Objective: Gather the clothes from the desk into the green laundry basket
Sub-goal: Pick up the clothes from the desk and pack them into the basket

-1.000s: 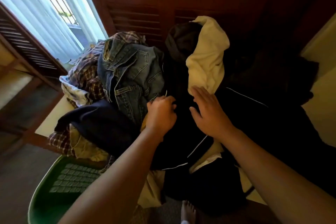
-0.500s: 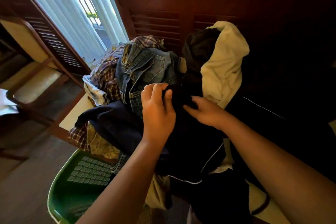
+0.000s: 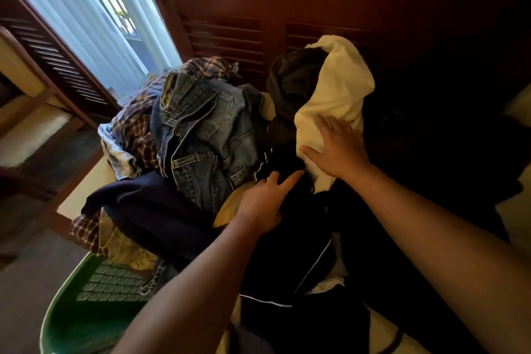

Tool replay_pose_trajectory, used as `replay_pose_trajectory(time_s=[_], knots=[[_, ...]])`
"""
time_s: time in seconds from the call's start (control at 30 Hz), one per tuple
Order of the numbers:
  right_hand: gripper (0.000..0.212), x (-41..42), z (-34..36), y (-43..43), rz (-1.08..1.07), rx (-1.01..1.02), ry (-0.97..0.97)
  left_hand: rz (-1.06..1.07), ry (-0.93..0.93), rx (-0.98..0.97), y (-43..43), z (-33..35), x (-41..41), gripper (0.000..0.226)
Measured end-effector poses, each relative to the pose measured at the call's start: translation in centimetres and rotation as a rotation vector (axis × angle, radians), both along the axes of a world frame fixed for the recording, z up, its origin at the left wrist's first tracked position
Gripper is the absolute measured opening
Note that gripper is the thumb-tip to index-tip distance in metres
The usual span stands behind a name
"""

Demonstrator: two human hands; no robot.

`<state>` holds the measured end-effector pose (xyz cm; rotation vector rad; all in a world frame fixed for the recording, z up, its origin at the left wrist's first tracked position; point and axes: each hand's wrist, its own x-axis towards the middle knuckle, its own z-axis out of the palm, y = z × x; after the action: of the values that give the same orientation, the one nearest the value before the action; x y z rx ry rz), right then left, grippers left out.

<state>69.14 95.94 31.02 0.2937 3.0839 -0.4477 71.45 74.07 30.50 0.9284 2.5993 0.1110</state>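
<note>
A heap of clothes covers the desk (image 3: 77,195): blue jeans (image 3: 204,135), a plaid shirt (image 3: 135,129), a navy garment (image 3: 149,207), a cream garment (image 3: 339,89) and a black garment with white piping (image 3: 310,238). My left hand (image 3: 265,201) lies on the black garment just right of the jeans, fingers stretched forward. Fingers spread, my right hand (image 3: 336,149) presses flat on the lower edge of the cream garment. The green laundry basket (image 3: 86,304) stands on the floor at the lower left, below the desk's front edge.
Dark wooden louvred doors (image 3: 230,23) stand right behind the pile. A window with white vertical blinds (image 3: 94,17) is at the upper left. A wooden chair with a pale cushion (image 3: 31,129) stands at the left. More dark clothes spread to the right.
My left hand has let go of the dark cloth and slid lower with straight fingers. My right hand has opened and moved up onto the cream garment.
</note>
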Motion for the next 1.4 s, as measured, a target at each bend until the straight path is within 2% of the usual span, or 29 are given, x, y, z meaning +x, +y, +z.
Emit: replay_pose_trajectory(time_s=[0.1, 0.17, 0.23, 0.3, 0.37, 0.43, 0.47, 0.53, 0.57, 0.63, 0.67, 0.73, 0.77, 0.8, 0.87, 0.93, 1.0, 1.1, 1.17, 1.2, 1.23, 1.27, 1.33, 1.37, 1.4], knots=[[0.104, -2.2, -1.2, 2.0, 0.052, 0.142, -0.159, 0.122, 0.128, 0.191, -1.0, 1.3, -1.4, 0.092], [0.101, -3.0, -1.9, 3.3, 0.124, 0.265, -0.161, 0.247, 0.205, 0.373, -1.5, 2.4, -2.6, 0.089], [0.073, -3.8, -2.7, 4.5, 0.152, 0.304, -0.068, 0.322, 0.270, 0.517, -1.3, 3.7, -4.0, 0.089], [0.038, -4.7, -3.0, 4.9, 0.182, 0.229, 0.066, 0.359, 0.318, 0.594, -0.4, 4.6, -5.3, 0.088], [0.028, -5.2, -2.1, 4.4, 0.217, -0.062, 0.128, 0.393, 0.321, 0.634, 0.9, 4.8, -6.6, 0.088], [0.038, -5.6, -0.7, 3.8, 0.143, -0.332, 0.289, 0.413, 0.308, 0.618, 2.2, 4.4, -7.5, 0.088], [0.041, -6.0, 0.0, 3.9, 0.078, -0.317, 0.424, 0.413, 0.291, 0.593, 2.8, 4.0, -7.9, 0.087], [0.041, -7.7, 0.8, 4.6, -0.055, -0.095, 0.583, 0.397, 0.241, 0.551, 3.6, 3.2, -8.2, 0.083], [0.052, -8.6, 0.9, 5.3, -0.113, 0.006, 0.505, 0.389, 0.228, 0.537, 3.8, 2.8, -8.3, 0.082], [0.106, -10.4, 0.5, 7.0, -0.192, 0.045, 0.177, 0.395, 0.220, 0.512, 4.0, 2.3, -8.5, 0.083], [0.125, -11.3, -0.2, 7.8, -0.210, 0.014, 0.046, 0.405, 0.215, 0.499, 4.0, 2.1, -8.7, 0.084], [0.133, -11.8, -1.8, 8.5, -0.168, -0.101, -0.073, 0.406, 0.206, 0.471, 3.9, 1.9, -9.0, 0.087], [0.127, -11.9, -2.5, 8.6, -0.136, -0.185, -0.060, 0.398, 0.208, 0.461, 3.8, 1.8, -9.1, 0.090], [0.111, -11.9, -3.2, 8.4, -0.101, -0.267, -0.006, 0.393, 0.213, 0.456, 3.6, 1.7, -9.2, 0.093], [0.062, -11.4, -3.5, 7.1, -0.083, -0.378, 0.129, 0.394, 0.215, 0.460, 3.3, 1.4, -9.4, 0.098], [0.037, -10.1, -2.6, 5.4, -0.115, -0.402, 0.183, 0.408, 0.201, 0.479, 3.0, 1.0, -9.4, 0.100], [0.022, -7.8, 0.1, 4.4, -0.021, -0.445, 0.123, 0.431, 0.187, 0.488, 2.7, 0.6, -9.4, 0.100], [0.023, -4.1, 3.5, 4.1, 0.122, -0.660, -0.058, 0.477, 0.154, 0.458, 2.5, -0.2, -9.2, 0.097], [0.021, -2.2, 4.3, 3.8, 0.081, -0.704, -0.007, 0.481, 0.133, 0.447, 2.4, -0.4, -8.8, 0.098], [0.022, -1.9, 4.0, 3.7, 0.030, -0.622, 0.106, 0.472, 0.129, 0.453, 2.4, -0.4, -8.7, 0.099], [0.030, -2.0, 3.4, 3.8, -0.027, -0.470, 0.214, 0.463, 0.125, 0.460, 2.4, -0.4, -8.6, 0.099], [0.056, -2.3, 2.6, 4.0, -0.075, -0.300, 0.225, 0.455, 0.121, 0.467, 2.4, -0.3, -8.5, 0.099], [0.125, -3.1, 0.5, 4.9, -0.121, -0.108, 0.024, 0.435, 0.116, 0.481, 2.1, -0.3, -8.1, 0.099], [0.143, -3.4, -0.7, 5.3, -0.106, -0.064, -0.081, 0.419, 0.115, 0.485, 2.0, -0.3, -7.8, 0.099], [0.150, -3.5, -1.8, 5.5, -0.073, -0.026, -0.154, 0.395, 0.106, 0.482, 1.8, -0.2, -7.4, 0.100]])
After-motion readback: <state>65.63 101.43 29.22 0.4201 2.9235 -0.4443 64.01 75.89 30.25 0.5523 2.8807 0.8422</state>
